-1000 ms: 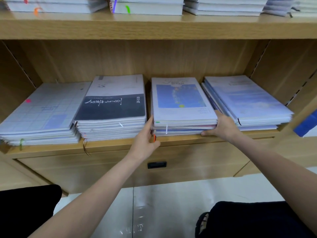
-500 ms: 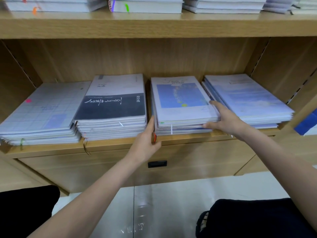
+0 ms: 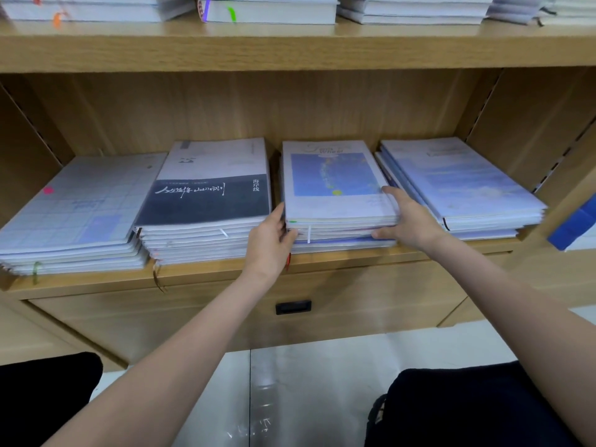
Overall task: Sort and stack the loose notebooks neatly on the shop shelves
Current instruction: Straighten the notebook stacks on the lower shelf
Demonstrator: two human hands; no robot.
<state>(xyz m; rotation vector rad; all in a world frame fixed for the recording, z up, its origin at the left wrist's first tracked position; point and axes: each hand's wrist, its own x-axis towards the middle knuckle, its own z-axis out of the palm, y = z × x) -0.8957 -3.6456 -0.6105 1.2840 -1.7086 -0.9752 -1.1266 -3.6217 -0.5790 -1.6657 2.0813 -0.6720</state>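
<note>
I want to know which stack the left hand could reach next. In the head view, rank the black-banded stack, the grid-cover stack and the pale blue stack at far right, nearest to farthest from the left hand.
From the left hand:
1. Black-banded stack, directly beside it on the left.
2. Pale blue stack, to the right, past the right hand.
3. Grid-cover stack, at the shelf's left end.

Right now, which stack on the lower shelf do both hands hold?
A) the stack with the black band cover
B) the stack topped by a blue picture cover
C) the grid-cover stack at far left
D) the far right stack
B: the left hand and the right hand flank the blue picture cover stack, third from the left.
</note>
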